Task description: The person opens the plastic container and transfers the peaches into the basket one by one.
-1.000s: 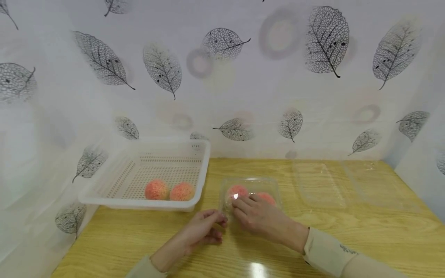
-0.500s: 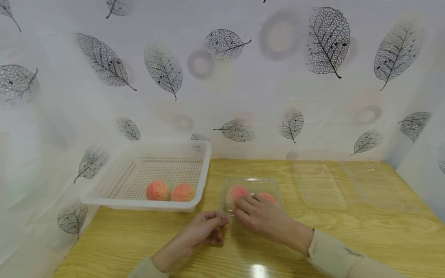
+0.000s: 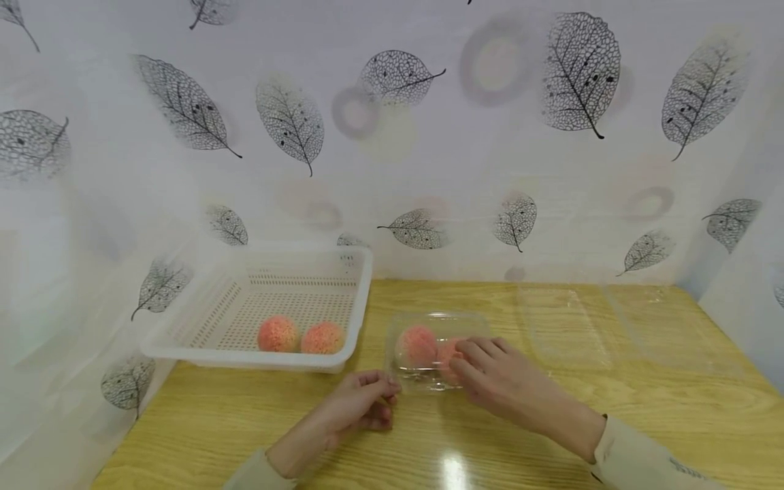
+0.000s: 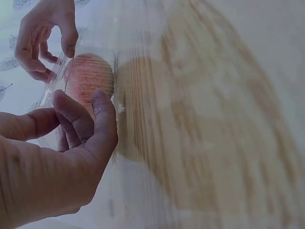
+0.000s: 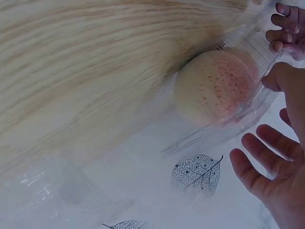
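Observation:
A clear plastic clamshell box (image 3: 437, 384) sits on the table with two pink-red peaches inside, the left peach (image 3: 418, 347) in full sight and the right peach (image 5: 214, 86) partly behind fingers in the head view. At the box's front left corner, my left hand (image 3: 365, 400) pinches the rim between thumb and fingers; in the left wrist view another finger lies by the ribbed wall. Over the box's right side is my right hand (image 3: 508, 381), fingers loosely spread and thumb tip at the lid's edge in the right wrist view.
A white perforated basket (image 3: 245, 357) stands at the left with two more peaches (image 3: 300, 337) in it. Transparent plastic pieces (image 3: 569, 327) lie on the wooden table (image 3: 612, 422) at the back right. Leaf-printed sheeting (image 3: 429, 156) hangs behind and at the sides.
My right hand has slid rightward along the lid and its fingers have spread, uncovering the left peach and more of the front rim. My left hand stays at the corner.

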The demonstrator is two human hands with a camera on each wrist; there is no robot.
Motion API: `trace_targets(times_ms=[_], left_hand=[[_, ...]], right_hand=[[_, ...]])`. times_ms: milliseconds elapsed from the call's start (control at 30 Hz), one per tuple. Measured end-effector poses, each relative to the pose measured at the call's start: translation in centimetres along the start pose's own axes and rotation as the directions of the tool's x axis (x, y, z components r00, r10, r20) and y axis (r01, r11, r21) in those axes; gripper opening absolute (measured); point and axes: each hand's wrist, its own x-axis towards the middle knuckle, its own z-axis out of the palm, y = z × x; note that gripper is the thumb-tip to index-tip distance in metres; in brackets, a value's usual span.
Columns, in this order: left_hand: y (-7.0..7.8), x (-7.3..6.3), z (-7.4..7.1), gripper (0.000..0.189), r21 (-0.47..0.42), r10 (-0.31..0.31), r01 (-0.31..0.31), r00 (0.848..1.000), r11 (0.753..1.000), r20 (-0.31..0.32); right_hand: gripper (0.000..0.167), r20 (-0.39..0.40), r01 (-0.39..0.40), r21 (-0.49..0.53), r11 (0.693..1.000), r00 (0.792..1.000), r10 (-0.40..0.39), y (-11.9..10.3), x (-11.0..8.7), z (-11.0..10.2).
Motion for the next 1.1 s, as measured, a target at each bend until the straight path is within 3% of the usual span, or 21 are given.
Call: trace_targets(times_ms=[100, 300, 467, 600, 767, 900, 1100], left_hand=[[0.0, 0.0, 0.0, 0.013, 0.001, 0.0, 0.0, 1.0, 1.0, 0.0], [0.1, -0.1, -0.1, 0.014, 0.008, -0.001, 0.001, 1.0, 1.0, 0.005], [0.3, -0.1, -0.1, 0.014, 0.008, -0.006, 0.006, 1.0, 1.0, 0.012], [0.3, -0.1, 0.0, 0.016, 0.013, -0.006, 0.005, 1.0, 1.0, 0.017], [0.1, 0.0, -0.1, 0.018, -0.01, 0.007, -0.007, 1.0, 1.0, -0.01], [0.0, 0.0, 0.1, 0.02, -0.026, 0.014, -0.015, 0.999, 1.0, -0.042], [-0.2, 0.1, 1.4, 0.032, -0.056, -0.01, 0.011, 1.0, 0.998, 0.019]], right_hand=[[0.027, -0.003, -0.025, -0.02, 0.999, 1.0, 0.025, 0.2, -0.7, -0.3], [0.036, -0.012, -0.037, 0.0, 0.999, 0.999, 0.037, 0.6, -1.8, -0.7], [0.043, -0.008, -0.008, 0.048, 0.999, 1.0, 0.009, 0.9, -2.2, -0.9], [0.044, 0.008, 0.026, 0.027, 0.999, 1.0, -0.026, 1.2, -2.6, -1.0], [0.039, 0.044, 0.009, 0.039, 0.999, 0.999, -0.01, 1.5, -3.1, -1.3], [0.054, 0.046, -0.017, 0.05, 0.999, 0.999, 0.014, 1.7, -3.3, -1.3], [0.052, 0.043, -0.008, 0.088, 0.996, 0.999, 0.004, 1.9, -3.5, -1.1]])
